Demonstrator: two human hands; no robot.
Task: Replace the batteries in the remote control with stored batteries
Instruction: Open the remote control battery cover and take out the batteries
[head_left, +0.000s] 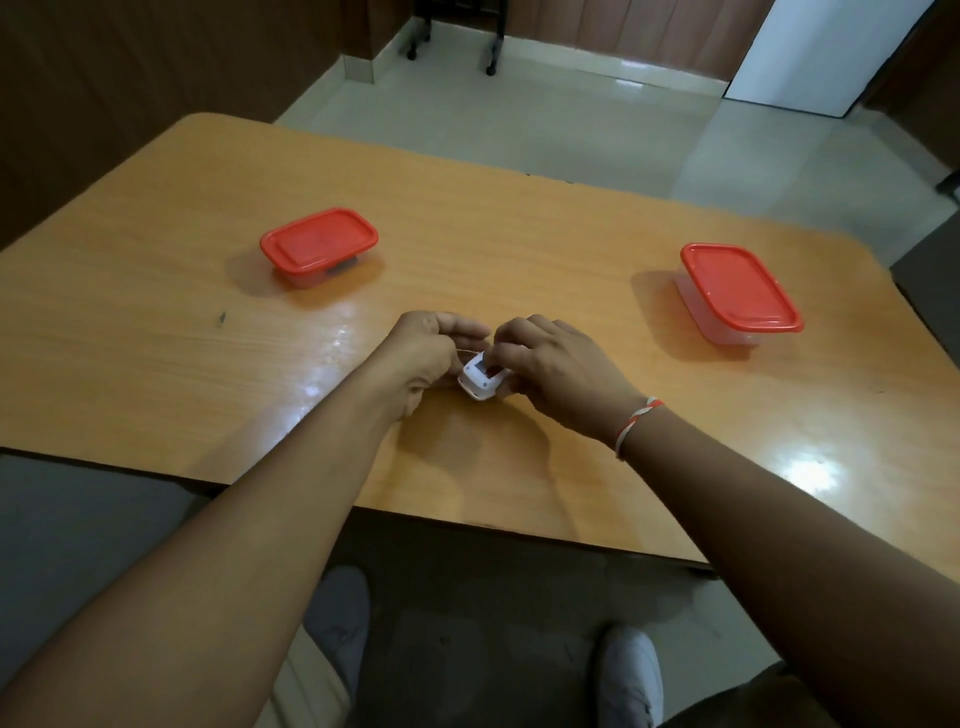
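The small white remote control (480, 383) sits between the two hands just above the middle of the orange wooden bench (519, 244), its near end showing a pale face with a dark window while the far end is hidden under fingers. The left hand (423, 358) grips it from the left side, thumb and fingers curled around the body, with the heel of the hand close to the bench surface. The right hand (556, 371) comes over from the right, its fingers bent down onto the top of the remote control, pinching or pressing at it; just which fingertip does the work is hidden. A red and white thread band (635, 423) circles the right wrist. Well apart to the left, farther back on the bench, stands a clear box with a red lid (318, 244), something dark showing dimly through its wall. Well apart to the right stands a second, larger red-lidded box (737, 288), its lid on. Beyond the bench lies a pale tiled floor (519, 119), and below its near edge two white shoes (631, 675) show.
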